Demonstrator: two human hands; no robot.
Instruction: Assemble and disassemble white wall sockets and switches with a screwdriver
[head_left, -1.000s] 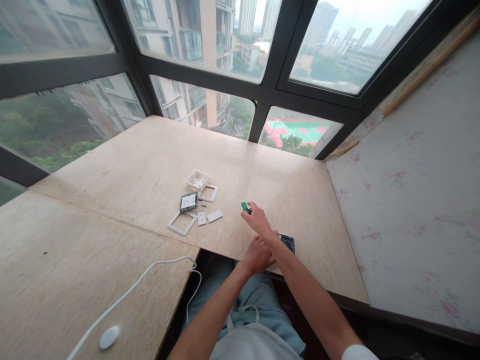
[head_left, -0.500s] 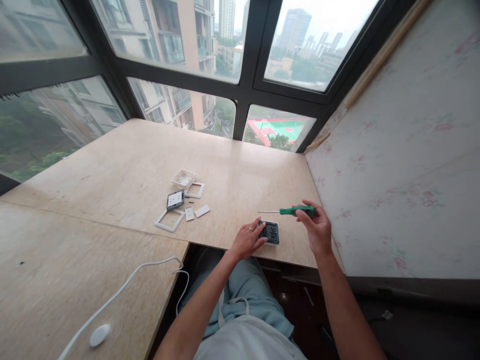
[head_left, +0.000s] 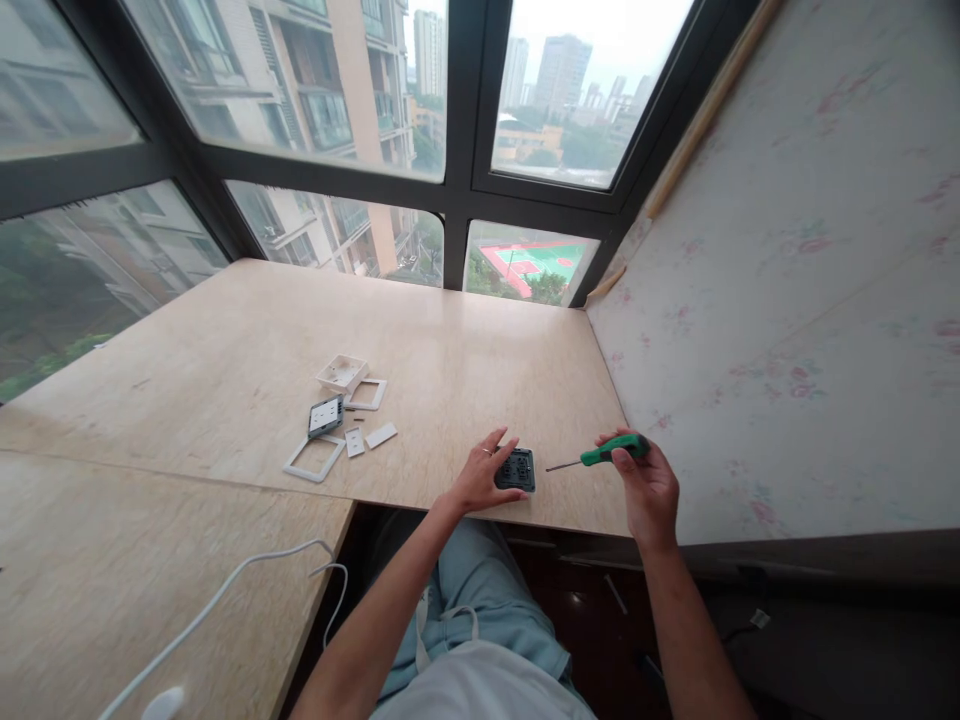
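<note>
My left hand (head_left: 480, 476) grips the left side of a small square wall switch (head_left: 517, 470) near the counter's front edge, thumb at its near side and fingers at its far side. The switch's dark inner mechanism faces up. In my right hand (head_left: 651, 490) is a screwdriver (head_left: 613, 449) with a green handle. Its thin metal shaft points left, and the tip is just right of the switch, apart from it.
Left of my hands lie a white mounting box (head_left: 343, 373), a white frame (head_left: 366, 394), a dark-edged socket module (head_left: 325, 415), a larger white frame (head_left: 315, 459) and two small white plates (head_left: 381, 435). A white cable (head_left: 217, 598) crosses the left counter. A papered wall (head_left: 750, 330) stands right.
The screwdriver has tilted, its tip now lower and beside the switch instead of above it. My left hand's fingers have spread around the switch's edges. The view has shifted slightly.
</note>
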